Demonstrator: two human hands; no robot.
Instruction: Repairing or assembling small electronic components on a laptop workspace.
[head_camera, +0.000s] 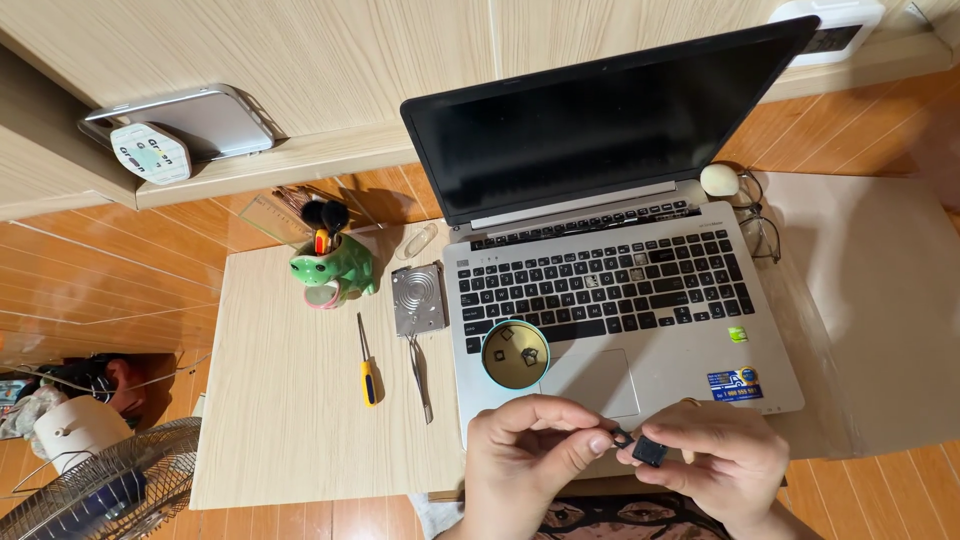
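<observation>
Right now the small black keycap (650, 451) sits pinched in your right hand (722, 462), just past the laptop's (620, 300) front edge near the table's (290, 400) near edge. Your left hand's (528, 455) thumb and forefinger are closed on a tiny dark clip (622, 438) touching the keycap. Keep both pinches light and close to the tips, I'd say, so the clip seats squarely. A round green tin (515, 354) holding loose keycaps rests on the palm rest; tweezers (421, 375) and a yellow screwdriver (367, 362) lie left of the laptop.
</observation>
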